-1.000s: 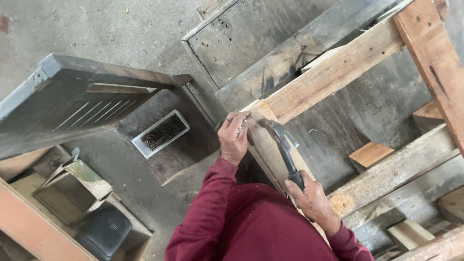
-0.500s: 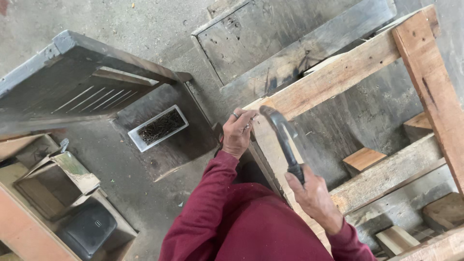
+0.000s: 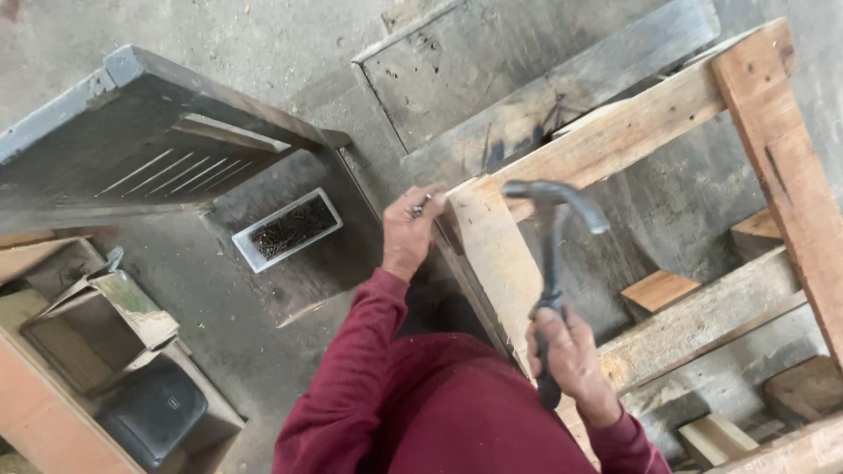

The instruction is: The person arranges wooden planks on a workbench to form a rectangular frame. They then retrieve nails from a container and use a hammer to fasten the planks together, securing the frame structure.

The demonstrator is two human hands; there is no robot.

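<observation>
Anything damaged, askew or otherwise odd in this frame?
Nothing stands out. The left hand steadies a nail at the corner of the wooden frame, and the right hand holds a hammer raised over it. The tray of nails sits unspilled on the stand. Offcuts lie loose under the frame.

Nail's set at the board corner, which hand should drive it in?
Right. The right hand grips the hammer, its head raised above the board. The left hand is busy pinching the nail at the corner.

One hammer (image 3: 555,230), two hands (image 3: 409,233)
</observation>
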